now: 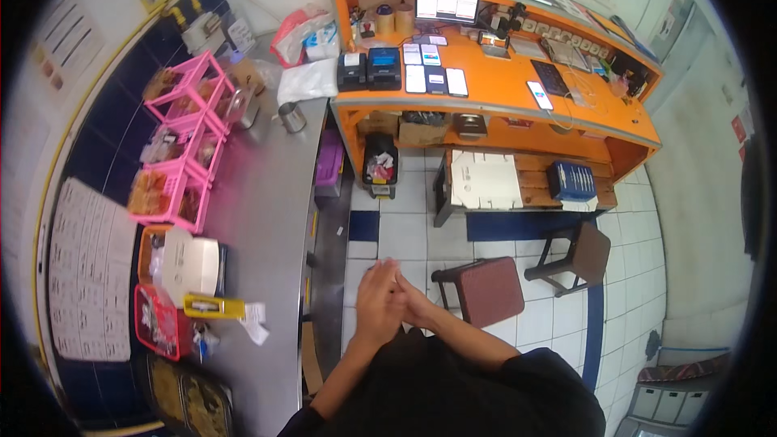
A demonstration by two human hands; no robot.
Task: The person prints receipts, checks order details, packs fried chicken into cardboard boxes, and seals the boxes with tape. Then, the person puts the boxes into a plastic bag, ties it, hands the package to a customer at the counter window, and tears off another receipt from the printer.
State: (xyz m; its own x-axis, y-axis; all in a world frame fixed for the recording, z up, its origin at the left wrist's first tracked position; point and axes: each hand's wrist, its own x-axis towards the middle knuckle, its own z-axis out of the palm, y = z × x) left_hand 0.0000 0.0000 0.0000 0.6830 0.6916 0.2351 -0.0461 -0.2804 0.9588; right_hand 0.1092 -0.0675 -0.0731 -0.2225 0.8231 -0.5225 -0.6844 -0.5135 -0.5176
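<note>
My left hand (376, 303) and my right hand (414, 301) are pressed together in front of my body, above the tiled floor. The fingers of both are closed and folded over one another, and no object shows between them. The palms are hidden. To the left of my hands runs a steel counter (263, 218). A maroon-topped stool (490, 291) stands on the floor just to the right of them.
Pink stacked baskets (194, 133) and a yellow tool (214, 306) with white paper sit on the counter. Beyond are an orange desk (494, 85) with phones, a bin (380, 166), a wooden bench (530, 162) bearing a white box (486, 180), and a brown stool (589, 255).
</note>
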